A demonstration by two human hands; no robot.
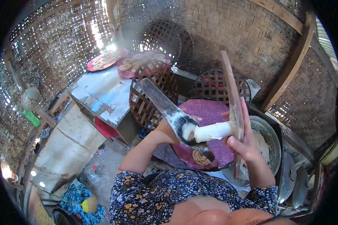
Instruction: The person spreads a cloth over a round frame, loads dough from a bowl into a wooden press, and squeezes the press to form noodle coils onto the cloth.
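My left hand (pixel 168 132) is closed round a dark wooden press board (pixel 159 100) with pale dough at its middle opening; most of its fingers are behind the board. In my right hand (pixel 247 144) is a wooden press handle (pixel 232 84), with a white cylindrical plunger (pixel 214 131) sticking out from it toward the board. The plunger's end is beside the opening; whether it touches cannot be told. Below both lies a round pink mat (pixel 206 108) bearing a coil of dough strands (pixel 201 157). A metal basin (pixel 272 138) with pale dough (pixel 262 146) is by my right wrist.
Woven baskets (pixel 154 93) lean behind the mat. A worn table (pixel 101 90) stands at left, with pink trays of dough coils (pixel 142 63) beyond it. Metal lids (pixel 289 176) stand at lower right. Blue pieces (pixel 77 198) lie at lower left. Woven walls (pixel 214 33) enclose the space.
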